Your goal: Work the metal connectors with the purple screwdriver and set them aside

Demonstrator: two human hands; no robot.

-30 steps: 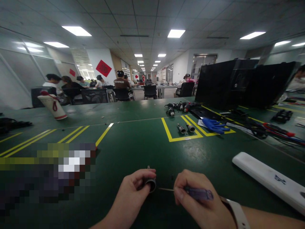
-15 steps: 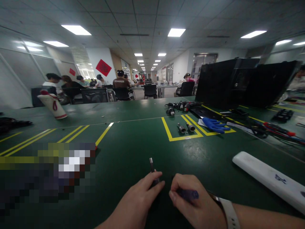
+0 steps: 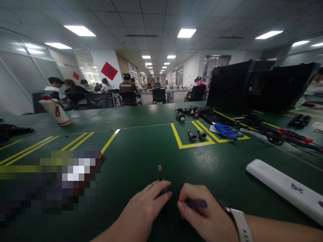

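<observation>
My left hand [image 3: 147, 205] is low in the middle of the head view, its fingers closed round a slim metal-tipped tool [image 3: 159, 172] that points away from me. Its lower end is hidden by the fingers. Just to the right, my right hand [image 3: 202, 210] pinches a dark purple pen-like object [image 3: 197, 204]; its front end is hidden. A small gap separates the two hands, both low over the green table [image 3: 136, 151]. A pale watch band is on my right wrist.
Two metal sockets [image 3: 192, 135] lie inside yellow tape, beside a blue glove [image 3: 227, 131]. A long white object [image 3: 285, 188] lies at right. Black boxes [image 3: 234, 87] stand behind cables. A pale cup-like container [image 3: 56, 111] leans at left; people sit beyond.
Both hands have shifted very slightly left, still holding their items. The tool's tip has moved a little. The things on the table lie as before.
</observation>
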